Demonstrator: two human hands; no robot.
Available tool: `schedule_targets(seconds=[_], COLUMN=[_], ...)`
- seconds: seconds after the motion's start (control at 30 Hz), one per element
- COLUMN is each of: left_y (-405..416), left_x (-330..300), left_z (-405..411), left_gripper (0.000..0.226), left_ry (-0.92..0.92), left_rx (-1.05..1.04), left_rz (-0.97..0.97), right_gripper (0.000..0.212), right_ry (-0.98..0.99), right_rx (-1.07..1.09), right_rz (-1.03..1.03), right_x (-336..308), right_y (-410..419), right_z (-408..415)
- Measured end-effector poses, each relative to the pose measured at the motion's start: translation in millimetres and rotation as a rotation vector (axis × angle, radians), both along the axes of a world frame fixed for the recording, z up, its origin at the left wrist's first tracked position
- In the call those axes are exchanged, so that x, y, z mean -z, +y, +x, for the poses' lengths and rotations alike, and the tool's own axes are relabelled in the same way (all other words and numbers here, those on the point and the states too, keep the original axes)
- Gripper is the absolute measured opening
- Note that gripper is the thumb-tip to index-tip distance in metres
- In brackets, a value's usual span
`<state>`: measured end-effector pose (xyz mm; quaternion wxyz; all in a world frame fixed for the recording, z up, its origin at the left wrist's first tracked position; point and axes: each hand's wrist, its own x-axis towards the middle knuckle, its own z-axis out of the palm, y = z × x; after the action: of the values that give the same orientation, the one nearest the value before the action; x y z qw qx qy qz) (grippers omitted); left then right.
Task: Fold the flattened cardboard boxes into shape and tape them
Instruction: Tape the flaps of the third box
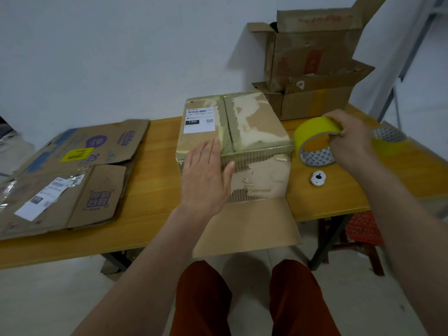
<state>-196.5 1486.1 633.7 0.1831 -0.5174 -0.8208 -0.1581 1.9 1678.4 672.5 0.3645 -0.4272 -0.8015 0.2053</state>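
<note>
A folded cardboard box with a white shipping label stands on the wooden table, its top flaps shut along a taped seam. One brown flap hangs open over the table's front edge. My left hand lies flat, fingers spread, on the box's near left top corner. My right hand grips a yellow tape roll standing on edge just right of the box.
Several flattened cardboard boxes lie on the table's left half. Two open boxes are stacked at the back right. A second tape roll sits behind my right hand, a small white disc in front of it. A red stool stands under the table's right end.
</note>
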Motion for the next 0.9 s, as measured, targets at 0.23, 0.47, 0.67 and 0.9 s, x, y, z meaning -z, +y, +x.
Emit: schedule_targets(seconds=[0.23,0.47,0.67,0.9], left_y=[-2,-2,1,36], left_x=[-1,2,-8,-18], left_z=[1,-1,10,45], left_gripper=[0.072,0.07,0.065,0.062], left_ry=[0.012,0.014,0.073,0.064], left_rx=[0.008,0.016,-0.035,0.2], left_rz=[-0.017,-0.027,-0.145,-0.144], right_gripper=[0.04,0.038,0.035,0.052], right_ry=[0.032,0.037,0.006,-0.276], right_rx=[-0.064,-0.076,-0.165,-0.346], right_rz=[-0.099,-0.106,-0.202,0.365], right_x=[9,12,13,-17], right_y=[1,-1,-1,-52], right_z=[-1,4,8,-6])
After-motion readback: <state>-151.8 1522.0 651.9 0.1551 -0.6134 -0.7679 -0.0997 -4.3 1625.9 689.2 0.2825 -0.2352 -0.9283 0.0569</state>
